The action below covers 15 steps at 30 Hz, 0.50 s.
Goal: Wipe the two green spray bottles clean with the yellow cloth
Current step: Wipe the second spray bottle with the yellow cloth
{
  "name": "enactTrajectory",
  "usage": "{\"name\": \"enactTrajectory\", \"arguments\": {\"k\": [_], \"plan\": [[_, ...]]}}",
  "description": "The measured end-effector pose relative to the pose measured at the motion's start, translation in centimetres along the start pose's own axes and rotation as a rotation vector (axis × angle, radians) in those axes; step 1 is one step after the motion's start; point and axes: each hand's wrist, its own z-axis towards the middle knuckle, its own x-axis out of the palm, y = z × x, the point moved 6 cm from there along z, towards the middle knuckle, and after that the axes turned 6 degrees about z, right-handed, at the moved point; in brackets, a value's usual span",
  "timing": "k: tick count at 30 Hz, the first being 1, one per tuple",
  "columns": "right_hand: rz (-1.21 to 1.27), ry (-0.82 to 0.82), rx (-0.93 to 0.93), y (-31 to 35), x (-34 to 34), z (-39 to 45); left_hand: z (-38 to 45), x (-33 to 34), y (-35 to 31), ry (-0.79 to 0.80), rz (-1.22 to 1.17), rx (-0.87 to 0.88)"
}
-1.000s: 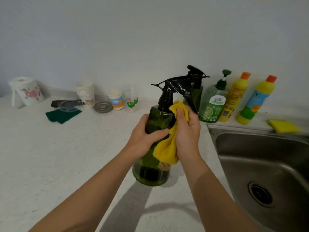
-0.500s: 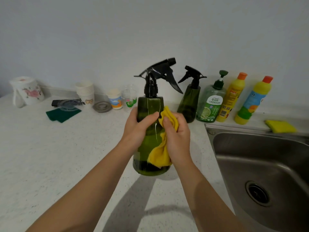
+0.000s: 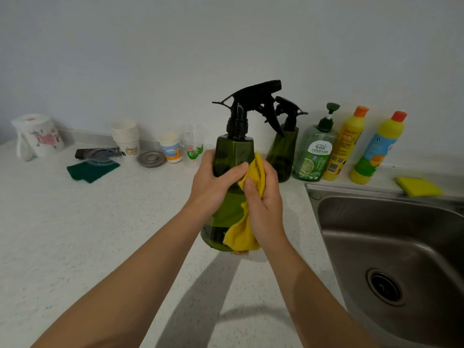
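Yellow cloth is clamped in the right hand and pressed against the side of the near green spray bottle, whose body is gripped by the left hand; the bottle is held upright just above the pale speckled surface. Two green spray bottles are counted: the second green spray bottle stands behind, on the surface. Beside it one green pump bottle with a lime label and two yellow bottles with orange caps are lined up; their writing cannot be read. One yellow sponge lies by the steel sink
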Motion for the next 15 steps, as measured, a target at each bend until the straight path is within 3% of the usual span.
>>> {"name": "enactTrajectory", "arguments": {"k": [8,15], "plan": [[-0.251,0.053,-0.025,-2.3,0.3,-2.9,0.4,-0.4,-0.1,-0.116,-0.036,-0.039],[-0.082,-0.106,0.024,-1.1,-0.8,-1.0,-0.8,1.7,1.3,0.165,-0.044,-0.146]]}}
